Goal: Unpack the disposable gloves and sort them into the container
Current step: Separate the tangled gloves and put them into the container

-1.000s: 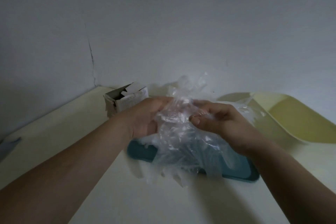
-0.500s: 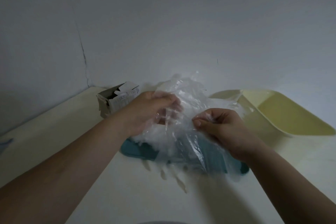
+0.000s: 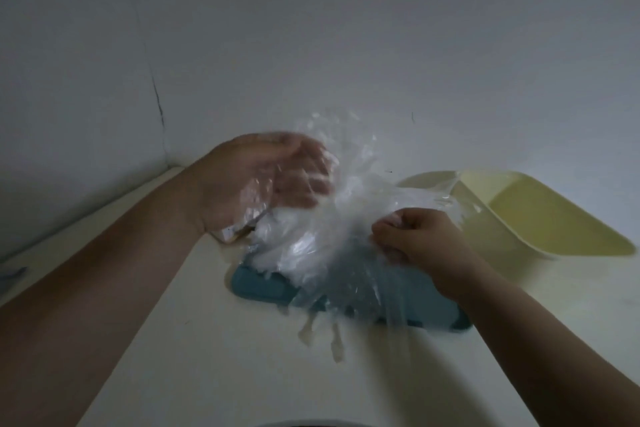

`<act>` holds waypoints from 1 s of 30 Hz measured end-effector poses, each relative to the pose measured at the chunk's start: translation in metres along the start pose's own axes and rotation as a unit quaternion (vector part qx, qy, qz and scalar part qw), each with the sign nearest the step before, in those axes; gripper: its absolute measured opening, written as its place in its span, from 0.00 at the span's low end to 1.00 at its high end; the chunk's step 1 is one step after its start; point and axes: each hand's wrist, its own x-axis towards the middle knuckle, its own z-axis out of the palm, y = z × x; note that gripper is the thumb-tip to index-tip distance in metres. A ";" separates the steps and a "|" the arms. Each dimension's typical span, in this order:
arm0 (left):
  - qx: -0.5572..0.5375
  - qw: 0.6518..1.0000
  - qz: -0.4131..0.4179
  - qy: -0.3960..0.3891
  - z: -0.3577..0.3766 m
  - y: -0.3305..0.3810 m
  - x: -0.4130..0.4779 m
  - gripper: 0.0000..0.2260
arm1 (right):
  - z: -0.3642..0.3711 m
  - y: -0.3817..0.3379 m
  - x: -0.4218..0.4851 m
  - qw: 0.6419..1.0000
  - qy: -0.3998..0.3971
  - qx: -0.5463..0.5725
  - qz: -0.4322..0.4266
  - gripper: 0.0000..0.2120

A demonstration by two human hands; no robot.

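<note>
A crumpled bundle of clear disposable gloves (image 3: 311,236) hangs between my hands above a flat teal tray (image 3: 259,288). My left hand (image 3: 242,184) is raised at the bundle's left side, with film draped over its curled fingers, which hold the plastic. My right hand (image 3: 415,239) pinches the bundle's right side lower down. The film is stretched between the two hands. Loose glove fingers dangle past the tray's near edge onto the table. A pale yellow container (image 3: 540,218) lies open at the right, and a corner of film reaches its rim.
Only a corner of the small cardboard box (image 3: 235,236) shows below my left wrist. The cream table (image 3: 207,357) meets grey walls behind and to the left. A dark object edge shows at the bottom of the view.
My left hand has lifted up and left while my right hand has dropped lower, pulling the bundle apart. My left hand now hides the cardboard box.
</note>
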 end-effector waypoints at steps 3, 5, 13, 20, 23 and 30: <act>-0.008 0.990 -0.055 -0.133 0.008 -0.004 -0.008 0.12 | 0.007 -0.011 0.006 0.999 -0.030 0.040 -0.013 0.06; 0.035 0.989 -0.079 -0.116 0.015 -0.016 -0.006 0.11 | 0.011 -0.016 0.008 0.995 -0.069 0.068 -0.018 0.03; 0.159 0.981 -0.083 0.078 0.029 -0.068 0.004 0.06 | 0.010 -0.019 -0.005 0.968 -0.170 0.176 0.053 0.17; 0.132 0.980 -0.066 0.131 0.041 -0.079 0.013 0.05 | 0.006 -0.021 -0.007 0.967 -0.184 0.171 0.049 0.27; 0.115 0.984 -0.063 0.121 0.045 -0.080 0.013 0.05 | 0.011 -0.014 0.000 0.978 -0.102 0.181 0.002 0.10; 0.216 0.963 -0.116 0.112 0.015 -0.086 -0.013 0.06 | -0.006 -0.009 0.018 0.978 0.002 0.207 0.023 0.09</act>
